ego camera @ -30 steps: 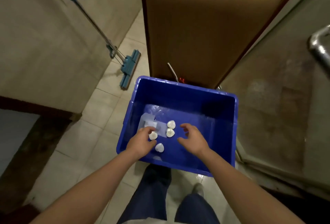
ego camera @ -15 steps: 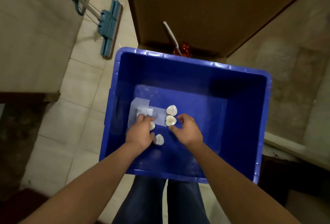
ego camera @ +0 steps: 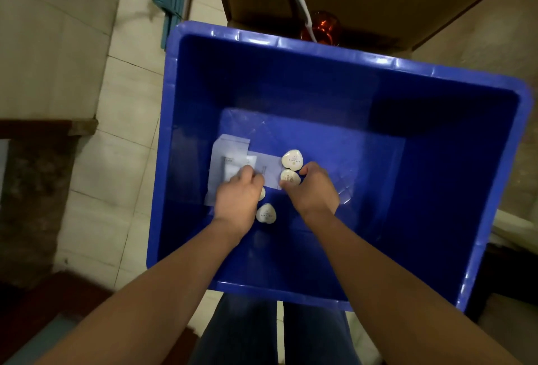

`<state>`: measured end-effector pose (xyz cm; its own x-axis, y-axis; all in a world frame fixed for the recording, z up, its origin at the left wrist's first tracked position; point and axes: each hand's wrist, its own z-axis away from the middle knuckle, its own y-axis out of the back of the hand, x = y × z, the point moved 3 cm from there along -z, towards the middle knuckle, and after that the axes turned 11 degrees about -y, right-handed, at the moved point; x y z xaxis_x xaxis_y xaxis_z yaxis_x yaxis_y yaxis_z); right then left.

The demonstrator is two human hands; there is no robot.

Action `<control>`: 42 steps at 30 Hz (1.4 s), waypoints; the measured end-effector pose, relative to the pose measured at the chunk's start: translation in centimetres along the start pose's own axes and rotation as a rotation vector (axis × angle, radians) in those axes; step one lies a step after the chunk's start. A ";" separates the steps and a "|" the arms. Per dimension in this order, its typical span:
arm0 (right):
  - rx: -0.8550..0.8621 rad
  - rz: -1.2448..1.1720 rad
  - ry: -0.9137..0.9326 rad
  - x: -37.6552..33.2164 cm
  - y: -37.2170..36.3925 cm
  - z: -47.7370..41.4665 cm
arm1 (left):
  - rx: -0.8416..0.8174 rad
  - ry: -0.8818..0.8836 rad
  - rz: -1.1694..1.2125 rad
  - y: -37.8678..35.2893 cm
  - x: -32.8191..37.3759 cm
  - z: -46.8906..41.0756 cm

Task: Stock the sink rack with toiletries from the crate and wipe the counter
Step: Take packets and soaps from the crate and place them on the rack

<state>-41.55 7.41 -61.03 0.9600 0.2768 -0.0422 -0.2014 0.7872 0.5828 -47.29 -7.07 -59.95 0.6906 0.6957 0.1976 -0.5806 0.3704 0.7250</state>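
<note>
Though half under left hand (ego camera: 238, 200), one heart soap (ego camera: 262, 193) (grip unclear).

White heart-shaped soaps (ego camera: 292, 160) and sachets (ego camera: 233, 158) lie in blue crate (ego camera: 407, 67).

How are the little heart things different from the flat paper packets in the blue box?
The heart pieces are small, rounded and cream; the flat packets are bigger, rectangular and paler. The heart pieces look puffy, while the flat packets lie thin. The right hand pinches one of the heart pieces; the left hand touches the flat packets. Both carry small print and lie on the bottom of the blue crate.
</note>
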 end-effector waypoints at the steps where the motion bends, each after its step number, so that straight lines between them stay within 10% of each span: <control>1: 0.003 0.006 0.004 0.0 -0.1 -0.2 | 0.011 -0.017 -0.016 0.0 0.0 0.0; 14: -0.130 0.125 0.059 0.8 0.3 -0.2 | 0.035 -0.062 0.093 0.1 -0.1 0.4; 31: -0.405 -0.595 0.107 3.1 10.7 6.5 | 0.233 0.282 1.255 8.6 6.3 4.8; 42: -0.587 -1.100 -0.012 6.6 17.9 14.6 | 0.267 0.194 1.359 17.5 13.5 9.3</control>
<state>-35.94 15.29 -39.00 0.6756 -0.6868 -0.2683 0.6557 0.7260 -0.2073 -44.06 3.09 -38.46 -0.4217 0.4924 0.7614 -0.6255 -0.7659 0.1490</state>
